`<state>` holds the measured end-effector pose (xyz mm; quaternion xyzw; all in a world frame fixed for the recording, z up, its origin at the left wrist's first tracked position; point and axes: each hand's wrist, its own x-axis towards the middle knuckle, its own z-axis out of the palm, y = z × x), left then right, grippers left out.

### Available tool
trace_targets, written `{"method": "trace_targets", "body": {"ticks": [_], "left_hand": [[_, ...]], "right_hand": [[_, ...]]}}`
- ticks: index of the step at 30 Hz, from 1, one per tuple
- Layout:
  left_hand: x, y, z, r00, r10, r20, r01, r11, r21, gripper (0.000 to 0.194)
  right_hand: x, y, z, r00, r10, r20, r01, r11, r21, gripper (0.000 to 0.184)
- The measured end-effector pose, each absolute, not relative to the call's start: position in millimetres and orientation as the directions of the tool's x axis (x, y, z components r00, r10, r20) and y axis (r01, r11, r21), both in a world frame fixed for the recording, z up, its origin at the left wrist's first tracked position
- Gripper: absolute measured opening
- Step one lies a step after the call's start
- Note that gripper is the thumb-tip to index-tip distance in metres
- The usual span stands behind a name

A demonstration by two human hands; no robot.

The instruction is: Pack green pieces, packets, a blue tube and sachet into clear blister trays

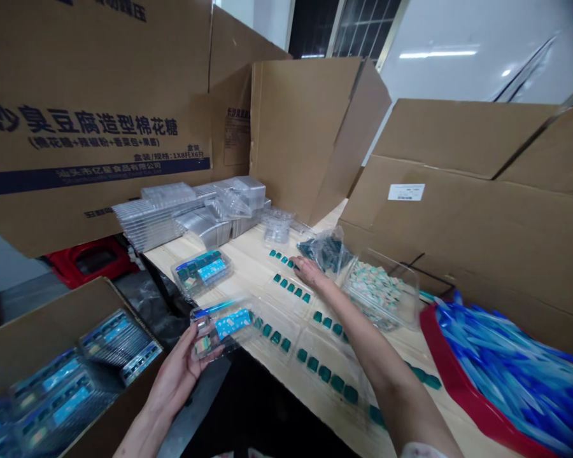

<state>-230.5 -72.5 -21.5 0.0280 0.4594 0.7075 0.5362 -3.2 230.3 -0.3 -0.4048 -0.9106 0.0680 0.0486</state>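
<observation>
In my left hand (180, 367) is a clear plastic tray (219, 348), gripped by its near left edge and tilted at the table's front edge. Inside it lie a light-blue patterned packet (233, 323), a blue stick (218, 308) and a small pale striped piece (202, 344). My right hand (309, 272) reaches across the table, its fingers closed down on a small dark-green block at the end of the far row of green blocks (279, 256). More rows of green blocks (324, 373) lie nearer, partly hidden by my right forearm.
A filled tray (202, 272) sits behind my left hand. Stacked clear trays (157, 219) stand at the back. Right are a bag of dark-green pieces (332, 249), a clear bin of pale pieces (375, 283) and a red tub (451, 375) of blue sticks. A carton (90, 302) holds packed trays.
</observation>
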Motion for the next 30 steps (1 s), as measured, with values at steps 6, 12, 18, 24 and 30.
{"method": "trace_targets", "body": {"ticks": [6, 12, 18, 24, 30], "left_hand": [[-230, -72, -20, -0.432, 0.784, -0.445, -0.729, -0.013, 0.684, 0.024], [-235, -75, -22, -0.426, 0.801, -0.421, -0.724, -0.023, 0.689, 0.024], [-240, -82, -25, -0.425, 0.798, -0.427, -0.723, -0.016, 0.691, 0.024], [-244, -81, -28, -0.444, 0.785, -0.432, -0.707, -0.011, 0.707, 0.025], [-241, -77, -31, -0.426, 0.802, -0.418, -0.707, -0.007, 0.707, 0.023]], "right_hand": [[0, 230, 10, -0.646, 0.755, 0.113, 0.736, 0.655, -0.172, 0.040], [-10, 203, 20, -0.726, 0.674, 0.137, 0.628, 0.731, -0.267, 0.034], [-5, 189, 8, -0.698, 0.661, 0.277, 0.575, 0.747, -0.334, 0.025], [16, 210, 0, -0.494, 0.798, 0.346, 0.691, 0.602, -0.400, 0.021], [15, 212, -14, -0.501, 0.817, 0.286, 0.729, 0.576, -0.369, 0.024]]}}
